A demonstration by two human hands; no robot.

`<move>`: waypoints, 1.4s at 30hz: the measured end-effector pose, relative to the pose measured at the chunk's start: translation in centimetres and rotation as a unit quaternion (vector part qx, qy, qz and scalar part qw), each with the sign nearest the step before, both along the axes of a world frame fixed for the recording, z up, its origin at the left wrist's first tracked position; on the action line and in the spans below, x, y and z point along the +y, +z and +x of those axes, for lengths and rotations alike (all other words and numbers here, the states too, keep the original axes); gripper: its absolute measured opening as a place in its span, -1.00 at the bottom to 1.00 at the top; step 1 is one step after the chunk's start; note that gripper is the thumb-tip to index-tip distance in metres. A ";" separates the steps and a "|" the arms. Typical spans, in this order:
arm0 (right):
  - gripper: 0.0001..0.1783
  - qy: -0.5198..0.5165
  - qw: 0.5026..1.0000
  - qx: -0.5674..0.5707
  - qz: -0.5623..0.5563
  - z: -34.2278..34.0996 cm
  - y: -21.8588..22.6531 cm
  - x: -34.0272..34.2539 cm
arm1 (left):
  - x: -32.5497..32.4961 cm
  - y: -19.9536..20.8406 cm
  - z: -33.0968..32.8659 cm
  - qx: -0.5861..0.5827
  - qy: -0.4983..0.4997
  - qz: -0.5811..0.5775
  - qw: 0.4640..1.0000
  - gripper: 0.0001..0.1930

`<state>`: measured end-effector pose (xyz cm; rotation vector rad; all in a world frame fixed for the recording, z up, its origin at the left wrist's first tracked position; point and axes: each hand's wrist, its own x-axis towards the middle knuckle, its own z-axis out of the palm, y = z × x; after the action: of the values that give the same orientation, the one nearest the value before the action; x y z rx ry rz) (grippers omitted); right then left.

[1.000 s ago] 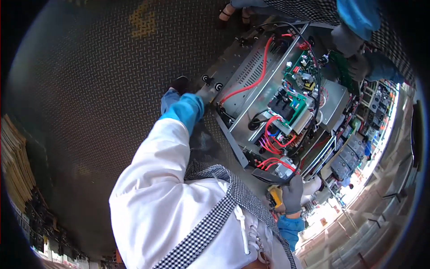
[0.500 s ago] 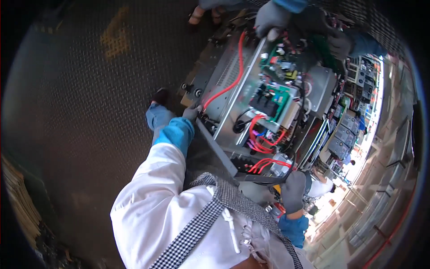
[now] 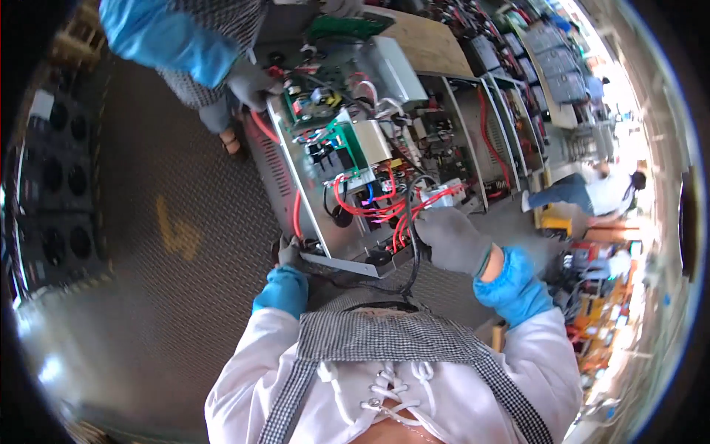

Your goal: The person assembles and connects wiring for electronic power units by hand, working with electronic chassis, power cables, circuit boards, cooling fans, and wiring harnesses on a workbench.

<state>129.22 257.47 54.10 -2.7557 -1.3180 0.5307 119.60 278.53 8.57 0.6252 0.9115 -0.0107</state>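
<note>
An open metal chassis [image 3: 296, 174] is held in front of me, packed with green circuit boards [image 3: 349, 148], red wires [image 3: 366, 211] and a grey metal box [image 3: 399, 68]. My left hand [image 3: 291, 254], in a grey glove, is closed on its near left corner. My right hand [image 3: 452, 238], also gloved in grey, is closed at its near right corner; the fingertips are partly hidden behind a black cable [image 3: 411, 255] and red wires. Across from me, a co-worker's gloved hand [image 3: 251, 83] grips the far left end. Another gloved hand [image 3: 342, 6] shows at the far edge.
More open chassis [image 3: 466, 140] with red cables stand in a row to the right, beside a wooden board [image 3: 425, 41]. Dark units with round fans [image 3: 59, 177] are stacked far left. A person [image 3: 603, 194] is at the right. Patterned metal flooring [image 3: 170, 311] lies underneath.
The view has turned; the co-worker now appears at upper left, and the chassis has shifted left in view. Both my hands stay at its near corners. More of the row of chassis shows.
</note>
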 end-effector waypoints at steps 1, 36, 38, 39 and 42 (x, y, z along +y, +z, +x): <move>-0.79 -0.012 1.000 -0.006 0.016 0.0 -0.3 -0.8 | 1.2 0.6 -1.1 0.010 0.034 -0.005 0.999 -0.61; -0.84 -0.474 0.681 0.416 0.373 7.2 -22.7 -23.6 | -2.8 22.9 -5.0 0.267 -0.157 0.549 0.777 -0.37; -0.88 -0.343 0.886 0.226 0.216 7.9 -24.7 -25.7 | -5.4 24.1 -3.5 0.286 -0.180 0.557 0.759 -0.35; -0.91 -0.168 0.985 0.011 0.039 8.1 -25.6 -26.8 | -6.5 24.1 -3.2 0.282 -0.178 0.557 0.760 -0.31; -0.86 -0.259 0.951 0.130 0.110 9.4 -24.6 -27.2 | -7.5 23.8 -2.9 0.302 -0.193 0.576 0.735 -0.23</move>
<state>138.62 230.26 29.52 -2.5777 -0.5276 0.6256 116.74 271.04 32.41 2.0745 1.3679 -0.0224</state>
